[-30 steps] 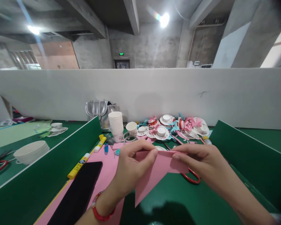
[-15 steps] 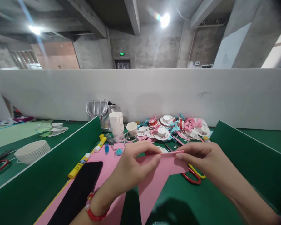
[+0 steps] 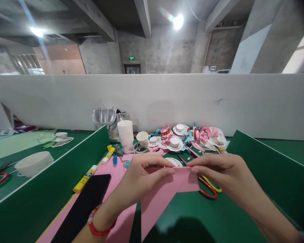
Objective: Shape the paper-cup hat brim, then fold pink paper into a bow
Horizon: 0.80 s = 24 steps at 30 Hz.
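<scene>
A sheet of pink paper (image 3: 162, 192) hangs between my hands, folded along its top edge and tapering to a point at the lower left. My left hand (image 3: 143, 180) pinches the fold between thumb and fingers. On the other end of the fold, my right hand (image 3: 214, 172) closes thumb and forefinger. Just behind the paper lie scissors with red and yellow handles (image 3: 209, 190), partly covered by my right hand. More pink paper (image 3: 121, 216) lies flat under my left forearm, beside a black phone (image 3: 83, 209).
Yellow glue sticks (image 3: 84, 179) lie along the left green divider (image 3: 53, 185). A stack of paper cups (image 3: 125, 135) stands before a silver bag (image 3: 106, 119). Paper plate crafts (image 3: 174, 143) with pink and blue pieces are heaped at the back. Another green divider (image 3: 273, 179) bounds the right.
The pink paper has shifted slightly left and turned, its lower point swinging left. My hands have come a little closer together, both still pinching the fold.
</scene>
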Each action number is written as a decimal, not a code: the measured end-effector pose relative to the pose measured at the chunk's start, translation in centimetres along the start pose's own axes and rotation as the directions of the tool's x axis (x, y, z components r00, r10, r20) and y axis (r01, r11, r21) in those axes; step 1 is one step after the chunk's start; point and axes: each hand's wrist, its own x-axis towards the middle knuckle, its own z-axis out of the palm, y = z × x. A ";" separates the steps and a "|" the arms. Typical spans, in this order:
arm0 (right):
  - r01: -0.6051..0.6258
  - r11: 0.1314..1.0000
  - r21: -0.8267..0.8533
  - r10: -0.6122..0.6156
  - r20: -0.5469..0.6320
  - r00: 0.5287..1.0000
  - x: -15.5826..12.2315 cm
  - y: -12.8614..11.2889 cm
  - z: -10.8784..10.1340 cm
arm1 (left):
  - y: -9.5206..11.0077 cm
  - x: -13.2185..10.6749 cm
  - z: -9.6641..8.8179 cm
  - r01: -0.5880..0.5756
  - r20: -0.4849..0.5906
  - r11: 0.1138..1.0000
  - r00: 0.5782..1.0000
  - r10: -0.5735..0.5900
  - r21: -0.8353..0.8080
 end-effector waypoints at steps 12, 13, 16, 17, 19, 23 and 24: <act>0.271 0.937 -0.220 -0.278 -0.004 0.960 0.0 0.2 0.5 | 0.1 -0.1 -0.2 0.034 0.035 0.992 0.999 -0.038 0.125; 0.279 0.933 -0.226 -0.284 0.008 0.959 0.0 0.3 0.5 | 0.1 -0.1 -0.2 0.041 0.052 0.990 0.997 -0.049 0.134; 0.285 0.934 -0.215 -0.281 0.051 0.958 0.0 0.4 0.7 | 0.2 -0.2 -0.5 0.014 0.155 0.978 0.987 -0.048 0.210; 0.286 0.935 -0.209 -0.278 0.064 0.958 0.0 0.4 0.8 | 0.3 -0.3 -0.6 -0.005 0.195 0.969 0.980 -0.044 0.247; 0.292 0.935 -0.201 -0.280 0.086 0.956 0.1 0.3 1.0 | 0.7 -0.4 -0.7 -0.041 0.246 0.944 0.968 -0.044 0.328; 0.284 0.934 -0.215 -0.260 0.131 0.957 0.0 0.2 1.3 | 1.2 -0.7 -0.2 -0.079 0.212 0.892 0.977 -0.019 0.444; 0.279 0.936 -0.215 -0.253 0.141 0.957 -0.1 0.2 1.4 | 1.2 -0.8 0.1 -0.084 0.198 0.890 0.980 -0.007 0.449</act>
